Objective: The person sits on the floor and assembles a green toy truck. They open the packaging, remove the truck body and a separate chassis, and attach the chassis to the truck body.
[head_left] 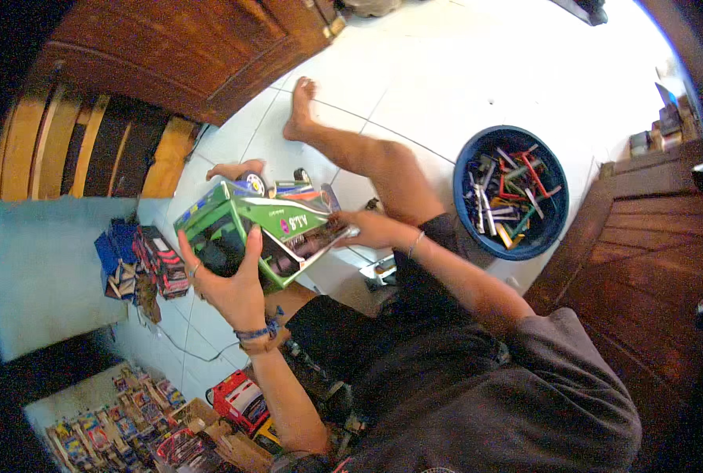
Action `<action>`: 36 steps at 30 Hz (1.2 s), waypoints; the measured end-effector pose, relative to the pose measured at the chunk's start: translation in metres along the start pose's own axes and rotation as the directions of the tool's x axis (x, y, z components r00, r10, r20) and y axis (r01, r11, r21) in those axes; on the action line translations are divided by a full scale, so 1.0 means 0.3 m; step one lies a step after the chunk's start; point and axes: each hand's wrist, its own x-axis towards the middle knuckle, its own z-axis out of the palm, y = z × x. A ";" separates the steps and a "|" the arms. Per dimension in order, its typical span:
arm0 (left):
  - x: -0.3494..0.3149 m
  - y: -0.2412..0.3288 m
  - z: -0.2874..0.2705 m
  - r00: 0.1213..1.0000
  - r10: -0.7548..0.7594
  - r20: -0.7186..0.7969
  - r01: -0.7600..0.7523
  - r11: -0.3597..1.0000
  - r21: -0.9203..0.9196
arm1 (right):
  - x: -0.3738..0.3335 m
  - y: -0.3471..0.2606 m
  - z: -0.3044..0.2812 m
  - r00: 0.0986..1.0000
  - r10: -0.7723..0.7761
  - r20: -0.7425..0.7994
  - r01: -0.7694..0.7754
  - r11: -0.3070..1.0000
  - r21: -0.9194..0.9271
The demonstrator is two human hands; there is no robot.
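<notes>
My left hand (229, 290) grips the near left end of a green toy truck body (266, 229), thumb and fingers spread around its frame. The body has white side panels and large dark openings. My right hand (373, 229) is closed at the body's right end, its fingers bent around the edge. A small silvery piece shows at those fingertips; its kind is too small to make out. Just beyond the green body are a white-hubbed wheel (252, 183) and blue-and-white parts (292, 188). Whether these join the green body cannot be told.
A round blue tub (463, 197) of loose coloured strips stands right of my bent leg. Dark wooden furniture (631, 244) stands at the right. Left lie a red-and-black toy vehicle (161, 262) and blue pieces (117, 246). A red toy truck (239, 400) and rows of small toys (103, 430) are lower left.
</notes>
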 end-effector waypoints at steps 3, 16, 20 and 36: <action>0.021 -0.023 0.030 0.997 0.072 -0.031 -0.067 0.988 0.142 | 0.074 0.205 0.015 0.925 0.256 0.282 -0.110 0.889 -0.445; 0.115 -0.078 0.048 0.991 -0.124 0.051 0.121 0.990 0.067 | -0.048 0.385 0.626 0.843 0.512 0.166 -0.142 0.508 -0.849; 0.143 -0.058 0.030 0.978 -0.188 0.091 0.177 0.977 0.118 | -0.037 0.384 0.574 0.811 0.567 0.143 -0.177 0.471 -0.864; 0.190 0.088 -0.041 0.949 -0.236 0.208 0.105 0.861 0.498 | 0.164 -0.245 0.052 0.946 0.297 -0.132 -0.300 0.954 -0.007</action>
